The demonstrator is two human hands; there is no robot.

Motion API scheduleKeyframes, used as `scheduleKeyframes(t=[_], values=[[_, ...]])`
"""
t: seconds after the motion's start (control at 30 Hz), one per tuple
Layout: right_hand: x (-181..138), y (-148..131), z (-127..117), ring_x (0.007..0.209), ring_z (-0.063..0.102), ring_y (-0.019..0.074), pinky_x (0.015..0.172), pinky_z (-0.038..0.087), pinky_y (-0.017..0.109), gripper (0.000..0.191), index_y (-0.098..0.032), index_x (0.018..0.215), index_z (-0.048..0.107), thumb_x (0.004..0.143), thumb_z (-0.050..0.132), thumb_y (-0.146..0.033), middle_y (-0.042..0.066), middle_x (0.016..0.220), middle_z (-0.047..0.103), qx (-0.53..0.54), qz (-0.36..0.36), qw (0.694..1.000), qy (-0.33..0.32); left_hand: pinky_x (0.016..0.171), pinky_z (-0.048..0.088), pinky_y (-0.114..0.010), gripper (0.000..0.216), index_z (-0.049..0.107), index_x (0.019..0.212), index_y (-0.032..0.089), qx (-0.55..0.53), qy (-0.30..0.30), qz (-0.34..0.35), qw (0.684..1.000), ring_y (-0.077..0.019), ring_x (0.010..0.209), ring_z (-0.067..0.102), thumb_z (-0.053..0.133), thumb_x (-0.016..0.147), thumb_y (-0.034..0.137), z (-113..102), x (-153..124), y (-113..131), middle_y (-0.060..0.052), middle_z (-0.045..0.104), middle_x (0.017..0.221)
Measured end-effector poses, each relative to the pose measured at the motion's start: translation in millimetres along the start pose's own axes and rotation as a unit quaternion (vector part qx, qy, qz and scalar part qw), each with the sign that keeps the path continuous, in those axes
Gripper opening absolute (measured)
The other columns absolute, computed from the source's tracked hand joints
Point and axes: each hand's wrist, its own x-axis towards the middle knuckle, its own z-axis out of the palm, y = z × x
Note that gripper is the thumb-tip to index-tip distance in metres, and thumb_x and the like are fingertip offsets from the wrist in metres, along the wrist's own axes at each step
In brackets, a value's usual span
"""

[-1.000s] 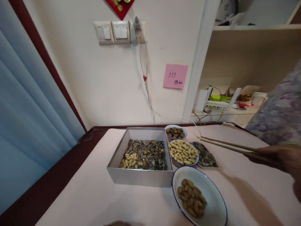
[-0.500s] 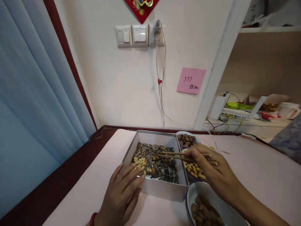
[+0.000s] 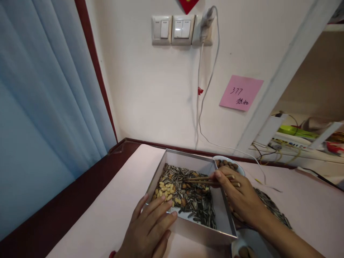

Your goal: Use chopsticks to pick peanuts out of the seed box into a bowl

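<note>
A grey square box [image 3: 172,157] on the pink table holds mixed striped sunflower seeds [image 3: 199,206], peanuts [image 3: 164,190] and some brown nuts. My left hand [image 3: 149,229] rests flat, fingers apart, on the box's near left rim. My right hand [image 3: 238,199] grips a pair of wooden chopsticks [image 3: 200,180], whose tips reach left over the seeds in the middle of the box. Behind my right hand a small bowl of brown nuts [image 3: 231,164] shows at the box's far right corner. A tray of sunflower seeds [image 3: 274,211] lies to the right, partly hidden by my arm.
A white bowl's rim [image 3: 236,247] peeks in at the bottom right. A cable [image 3: 204,96] hangs from the wall socket down to a shelf with clutter [image 3: 295,136]. A pink note [image 3: 240,93] sticks on the wall. A blue curtain [image 3: 40,107] fills the left.
My right hand brought the chopsticks from the far right into the box. My left hand came up onto the box's near rim. The view shifted left and closer.
</note>
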Motion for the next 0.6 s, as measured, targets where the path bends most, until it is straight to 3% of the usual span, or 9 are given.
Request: scheduleKeyframes(t=[0.27,0.5,0.6], values=[[-9,10,-13,0.083,0.068,0.022,0.08,0.056,0.036,0.042,-0.02,0.088,0.069,0.088,0.052,-0.059,0.006,0.086,0.071,0.085,0.072,0.992,0.055,0.116,0.023,-0.046,0.048,0.059,0.124,0.018,-0.008,-0.011,-0.011,1.0,-0.0209,0.132,0.048,0.052,0.081,-0.002,-1,1,0,-0.007,0.067,0.127],[-26,-8,-31,0.068,0.07,0.0223,0.06,0.06,0.033,0.047,-0.02,0.081,0.069,0.079,0.059,-0.066,0.007,0.078,0.073,0.153,0.144,0.968,0.14,0.115,0.023,-0.047,0.049,0.058,0.126,0.019,-0.007,-0.01,-0.01,1.0,-0.022,0.132,0.048,0.052,0.082,-0.003,3,-2,-3,-0.008,0.066,0.128],[-49,-5,-56,0.08,0.072,0.0237,0.063,0.061,0.031,0.042,-0.022,0.087,0.068,0.085,0.054,-0.062,0.007,0.086,0.073,0.119,0.117,0.965,0.203,0.115,0.025,-0.046,0.05,0.059,0.126,0.02,-0.007,-0.005,0.0,1.0,-0.0224,0.13,0.05,0.053,0.082,-0.002,5,-4,-5,-0.007,0.066,0.127]])
